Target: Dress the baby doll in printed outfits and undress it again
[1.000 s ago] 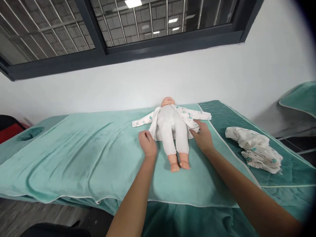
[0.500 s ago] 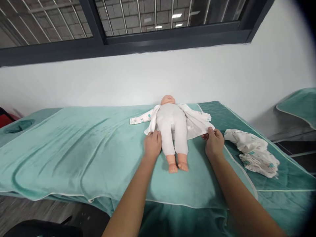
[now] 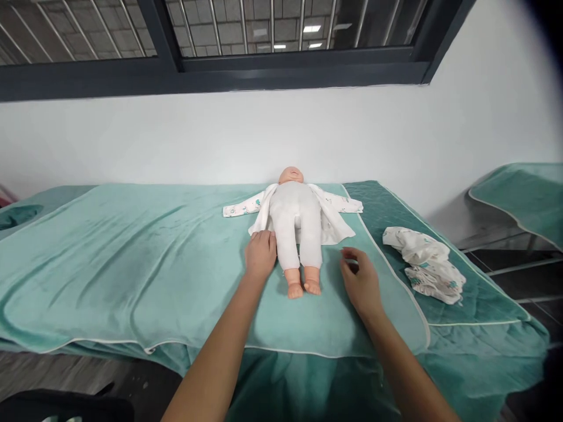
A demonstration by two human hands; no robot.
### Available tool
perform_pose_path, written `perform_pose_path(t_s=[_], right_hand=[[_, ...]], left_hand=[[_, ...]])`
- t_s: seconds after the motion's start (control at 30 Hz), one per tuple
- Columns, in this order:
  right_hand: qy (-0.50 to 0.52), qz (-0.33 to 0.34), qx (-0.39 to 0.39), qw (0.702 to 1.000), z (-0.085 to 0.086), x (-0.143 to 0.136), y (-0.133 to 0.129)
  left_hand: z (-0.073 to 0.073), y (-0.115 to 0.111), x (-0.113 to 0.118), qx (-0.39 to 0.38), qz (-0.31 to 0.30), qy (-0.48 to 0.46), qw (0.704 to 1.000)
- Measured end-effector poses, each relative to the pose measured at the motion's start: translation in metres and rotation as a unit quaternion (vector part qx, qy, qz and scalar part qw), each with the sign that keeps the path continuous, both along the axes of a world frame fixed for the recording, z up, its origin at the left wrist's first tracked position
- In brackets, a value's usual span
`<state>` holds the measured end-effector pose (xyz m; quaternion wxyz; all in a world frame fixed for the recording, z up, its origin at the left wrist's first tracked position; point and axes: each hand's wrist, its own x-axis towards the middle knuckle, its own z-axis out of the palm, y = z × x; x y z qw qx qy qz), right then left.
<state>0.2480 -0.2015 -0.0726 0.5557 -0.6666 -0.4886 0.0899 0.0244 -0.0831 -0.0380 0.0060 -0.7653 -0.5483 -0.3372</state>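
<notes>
A baby doll (image 3: pixel 295 202) with a white cloth body lies on its back on the green sheet, feet toward me. Its white patterned jacket (image 3: pixel 338 225) is spread open, both sleeves stretched out sideways. My left hand (image 3: pixel 261 253) is at the jacket's lower left edge beside the doll's leg, its fingers bent down; what lies under the fingertips is hidden. Right of the doll's legs, my right hand (image 3: pixel 358 278) hovers just below the jacket hem, fingers curved and apart, holding nothing.
Crumpled white patterned clothing (image 3: pixel 428 264) lies on the darker green cover at the right. A white wall (image 3: pixel 176 140) and a dark window frame (image 3: pixel 299 75) stand behind the bed. Another green-covered surface (image 3: pixel 523 193) is at the far right.
My right hand has let go of the jacket's right corner and moved down toward me. That side of the jacket now lies flat. My left hand has stayed beside the doll.
</notes>
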Motion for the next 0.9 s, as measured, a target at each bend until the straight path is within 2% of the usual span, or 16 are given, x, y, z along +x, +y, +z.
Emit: perform_pose_path(t_s=[0.07, 0.13, 0.27, 0.4, 0.57, 0.8, 0.9], right_hand=[[-0.129, 0.026, 0.006, 0.991, 0.002, -0.003, 0.005], [-0.234, 0.061, 0.008, 0.970, 0.007, -0.004, 0.016], [-0.347, 0.112, -0.023, 0.931, 0.018, -0.003, 0.040], [-0.367, 0.092, -0.072, 0.923, 0.021, -0.002, 0.046], [-0.369, 0.048, -0.077, 0.925, 0.020, -0.004, 0.038], [-0.317, 0.068, -0.065, 0.944, 0.015, -0.002, 0.028], [-0.348, 0.070, -0.053, 0.933, 0.015, 0.012, 0.012]], left_hand=[[-0.001, 0.000, -0.001, 0.005, -0.005, 0.001, 1.000], [-0.002, -0.001, -0.002, 0.006, -0.008, 0.002, 1.000], [-0.003, -0.002, -0.004, 0.000, -0.019, 0.006, 1.000], [-0.004, -0.002, -0.004, -0.007, -0.020, 0.007, 1.000], [-0.004, 0.001, -0.003, -0.010, -0.017, 0.007, 1.000], [-0.002, 0.002, -0.004, -0.009, -0.024, -0.013, 1.000], [0.000, -0.002, -0.004, -0.006, -0.027, -0.025, 0.999]])
